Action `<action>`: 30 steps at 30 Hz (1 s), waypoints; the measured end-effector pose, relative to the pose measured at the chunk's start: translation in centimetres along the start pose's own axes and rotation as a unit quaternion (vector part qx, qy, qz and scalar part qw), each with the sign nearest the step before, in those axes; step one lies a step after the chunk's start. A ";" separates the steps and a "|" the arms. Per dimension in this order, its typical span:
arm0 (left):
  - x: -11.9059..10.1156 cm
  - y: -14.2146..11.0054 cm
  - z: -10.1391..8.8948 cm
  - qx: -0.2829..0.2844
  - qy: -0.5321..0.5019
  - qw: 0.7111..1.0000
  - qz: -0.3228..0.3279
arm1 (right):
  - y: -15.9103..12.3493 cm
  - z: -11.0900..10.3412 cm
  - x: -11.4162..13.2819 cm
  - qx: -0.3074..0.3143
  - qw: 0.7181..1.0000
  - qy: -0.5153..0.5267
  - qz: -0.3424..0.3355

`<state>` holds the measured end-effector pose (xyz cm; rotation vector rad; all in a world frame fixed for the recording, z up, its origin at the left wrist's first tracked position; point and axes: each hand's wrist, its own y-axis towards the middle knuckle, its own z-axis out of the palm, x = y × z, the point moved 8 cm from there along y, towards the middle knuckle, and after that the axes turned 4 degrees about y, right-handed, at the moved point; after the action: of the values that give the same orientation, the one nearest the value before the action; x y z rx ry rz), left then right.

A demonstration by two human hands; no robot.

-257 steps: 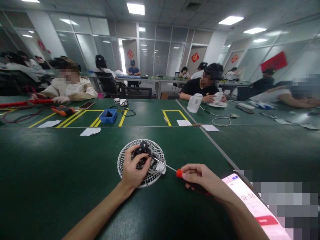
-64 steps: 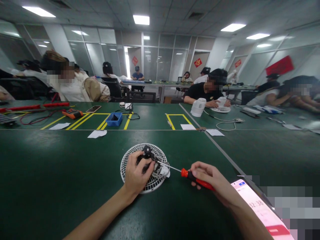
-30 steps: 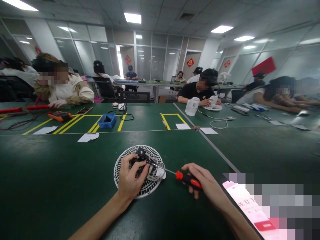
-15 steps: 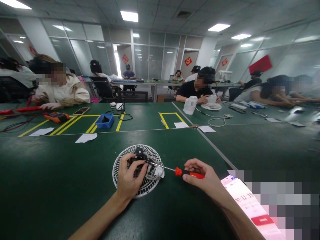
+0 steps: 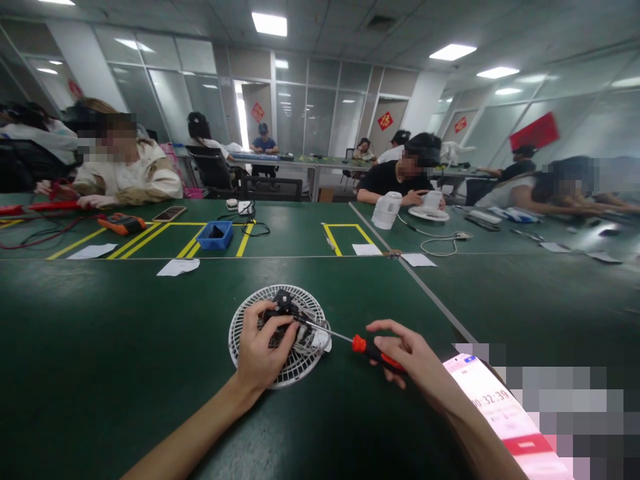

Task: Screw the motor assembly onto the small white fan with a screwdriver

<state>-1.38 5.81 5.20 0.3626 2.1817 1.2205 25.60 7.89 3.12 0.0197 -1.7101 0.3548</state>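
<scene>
A round white fan grille (image 5: 250,313) lies flat on the green table (image 5: 100,347) in front of me, with a black motor block (image 5: 283,301) and wires on it. My left hand (image 5: 260,350) rests on the grille, fingers closed round the motor block. My right hand (image 5: 413,357) grips the red handle of a screwdriver (image 5: 367,348). Its thin metal shaft slants left, and the tip touches the motor part beside my left fingers.
A phone (image 5: 505,417) showing a timer lies by my right forearm. Farther back are a blue tray (image 5: 215,235), paper slips (image 5: 177,267), yellow floor-tape marks and a multimeter (image 5: 123,223). Other people sit at tables behind, one with a white fan (image 5: 387,210).
My right hand has kept shifting its fingers along the screwdriver handle while the tip stays at the motor. My left hand stays on the grille. The view sways slightly.
</scene>
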 end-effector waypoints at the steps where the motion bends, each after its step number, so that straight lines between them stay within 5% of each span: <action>1: 0.0 0.0 0.0 -0.001 0.000 1.000 0.000 | 0.0 -0.3 0.3 -0.008 1.000 0.001 -0.013; 9: -0.2 0.0 0.0 0.002 0.006 1.000 0.009 | 0.1 -1.4 1.0 -0.053 0.994 0.044 -0.085; 16: -0.2 0.1 0.0 0.002 0.016 1.000 0.012 | -0.1 0.5 -1.4 0.033 0.995 0.040 0.088; 26: -0.1 -0.1 0.0 0.004 0.018 1.000 0.012 | 0.0 -2.0 0.9 -0.063 0.996 -0.011 -0.064; 30: -0.1 0.1 0.0 0.006 0.018 1.000 0.015 | 0.0 -2.0 1.0 -0.058 0.994 -0.027 -0.085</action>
<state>-1.25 5.82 5.30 0.3816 2.2213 1.2393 27.31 8.52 4.38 0.0894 -1.7660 0.1301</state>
